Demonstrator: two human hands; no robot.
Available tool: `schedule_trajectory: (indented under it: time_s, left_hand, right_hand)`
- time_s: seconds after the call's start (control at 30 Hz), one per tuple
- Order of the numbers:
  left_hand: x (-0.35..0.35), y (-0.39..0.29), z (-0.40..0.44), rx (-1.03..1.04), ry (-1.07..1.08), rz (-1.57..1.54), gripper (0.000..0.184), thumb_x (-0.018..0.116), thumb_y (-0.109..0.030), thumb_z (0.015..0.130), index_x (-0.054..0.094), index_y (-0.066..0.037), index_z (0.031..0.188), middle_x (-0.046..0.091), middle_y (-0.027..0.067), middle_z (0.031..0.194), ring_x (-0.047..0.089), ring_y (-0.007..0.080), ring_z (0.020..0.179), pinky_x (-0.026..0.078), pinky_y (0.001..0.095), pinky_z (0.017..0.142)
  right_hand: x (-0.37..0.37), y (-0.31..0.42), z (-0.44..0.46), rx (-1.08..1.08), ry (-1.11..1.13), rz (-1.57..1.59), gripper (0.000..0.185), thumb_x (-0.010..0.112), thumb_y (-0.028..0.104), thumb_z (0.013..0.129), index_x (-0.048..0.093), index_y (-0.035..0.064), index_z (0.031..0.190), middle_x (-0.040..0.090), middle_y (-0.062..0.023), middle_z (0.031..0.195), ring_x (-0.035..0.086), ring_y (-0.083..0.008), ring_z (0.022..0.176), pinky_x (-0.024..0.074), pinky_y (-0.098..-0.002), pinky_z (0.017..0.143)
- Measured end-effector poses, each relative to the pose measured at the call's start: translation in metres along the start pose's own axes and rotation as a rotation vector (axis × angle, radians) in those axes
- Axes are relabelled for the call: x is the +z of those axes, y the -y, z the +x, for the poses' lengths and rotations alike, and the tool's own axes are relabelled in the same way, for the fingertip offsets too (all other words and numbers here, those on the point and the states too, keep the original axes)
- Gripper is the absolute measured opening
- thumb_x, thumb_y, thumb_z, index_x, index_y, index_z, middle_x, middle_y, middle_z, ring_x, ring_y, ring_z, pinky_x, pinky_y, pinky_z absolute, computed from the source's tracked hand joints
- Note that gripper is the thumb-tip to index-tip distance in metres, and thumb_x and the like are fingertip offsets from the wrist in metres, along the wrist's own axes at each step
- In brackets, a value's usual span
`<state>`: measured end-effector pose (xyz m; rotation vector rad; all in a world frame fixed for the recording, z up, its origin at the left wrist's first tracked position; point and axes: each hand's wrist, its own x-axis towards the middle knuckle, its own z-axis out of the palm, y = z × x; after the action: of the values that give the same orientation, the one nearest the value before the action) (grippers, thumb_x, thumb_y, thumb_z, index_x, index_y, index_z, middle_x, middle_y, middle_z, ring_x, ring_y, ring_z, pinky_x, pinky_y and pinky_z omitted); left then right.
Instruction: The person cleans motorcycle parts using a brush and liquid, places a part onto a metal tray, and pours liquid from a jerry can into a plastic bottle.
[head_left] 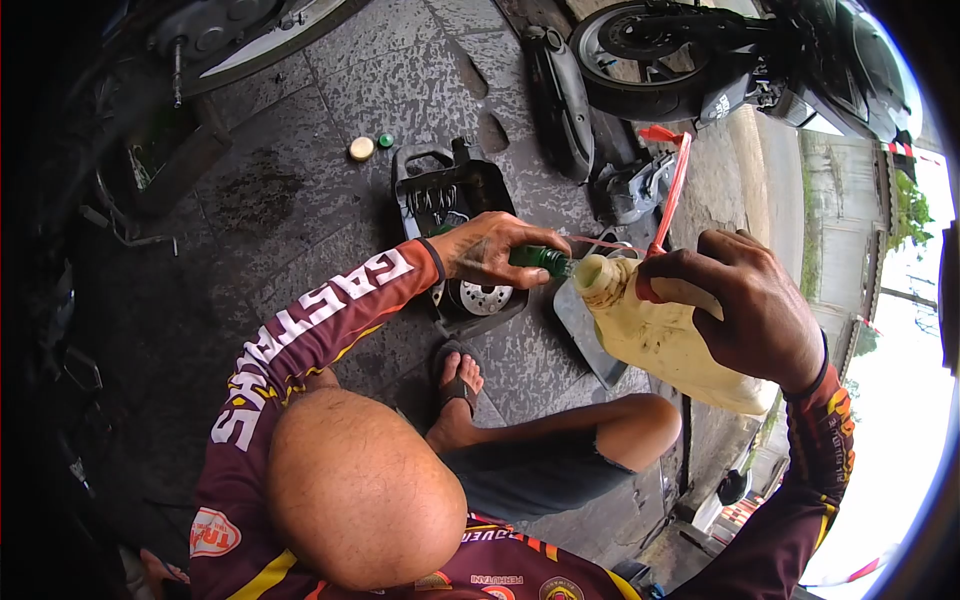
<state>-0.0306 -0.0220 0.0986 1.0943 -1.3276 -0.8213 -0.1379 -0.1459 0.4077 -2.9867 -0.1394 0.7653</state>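
My left hand (500,250) is closed around a green bottle (540,259), its neck pointing right. My fingers and palm hide most of the bottle. Close against the bottle's clear tip is the open mouth of a yellowish plastic jerrycan (660,335); whether they touch or liquid flows, I cannot tell. My right hand (745,295) grips the jerrycan by its handle, holding it tilted with the mouth toward the left. A red plastic strip (672,190) is tied at the handle.
Below my left hand lies a black casing (402,185) with metal parts and a round disc (482,297). A cream lid (361,149) and a green cap (386,141) sit on the tiled floor. A motorcycle wheel (640,60) is at upper right. My knees frame the work area.
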Motion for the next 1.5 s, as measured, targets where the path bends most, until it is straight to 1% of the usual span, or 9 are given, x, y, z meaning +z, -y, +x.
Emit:
schedule_trajectory:
  time_s: [0.27,0.63,1.13,1.5]
  left_hand:
    - [-0.0005,-0.001,-0.0001,-0.011,-0.007,0.011,0.044,0.068,-0.018,0.08,0.065,-0.009,0.122,0.071,0.0111,0.113,0.07,0.0248,0.102,0.053,0.036,0.091]
    - [-0.001,-0.0028,0.0004,-0.04,0.011,-0.011,0.044,0.068,-0.018,0.08,0.065,-0.008,0.122,0.071,0.0115,0.113,0.07,0.0244,0.102,0.053,0.0355,0.09]
    - [-0.001,-0.0011,0.001,-0.037,0.021,-0.018,0.044,0.068,-0.018,0.081,0.065,-0.008,0.124,0.071,0.0107,0.113,0.07,0.0234,0.103,0.053,0.0352,0.092]
    - [-0.0015,-0.0037,0.0012,-0.022,0.011,-0.023,0.044,0.068,-0.018,0.081,0.064,-0.008,0.124,0.071,0.0108,0.113,0.07,0.0235,0.103,0.053,0.0352,0.092]
  right_hand:
    - [0.0029,-0.0032,0.0002,-0.035,-0.013,-0.003,0.046,0.063,-0.003,0.068,0.067,0.0123,0.111,0.056,-0.0124,0.081,0.059,-0.0348,0.08,0.0466,-0.0454,0.074]
    - [0.0004,-0.0021,0.0007,-0.01,0.005,0.004,0.049,0.063,-0.003,0.065,0.067,0.0107,0.112,0.058,-0.0127,0.084,0.059,-0.0354,0.081,0.0475,-0.0456,0.075]
    - [0.0006,-0.0026,0.0014,-0.017,0.002,0.004,0.048,0.063,-0.003,0.066,0.067,0.0106,0.112,0.059,-0.0131,0.086,0.06,-0.0357,0.082,0.0481,-0.0458,0.075]
    - [0.0005,-0.0029,0.0024,-0.024,0.002,0.004,0.047,0.064,-0.003,0.066,0.067,0.0111,0.111,0.059,-0.0128,0.085,0.06,-0.0356,0.081,0.0481,-0.0459,0.075]
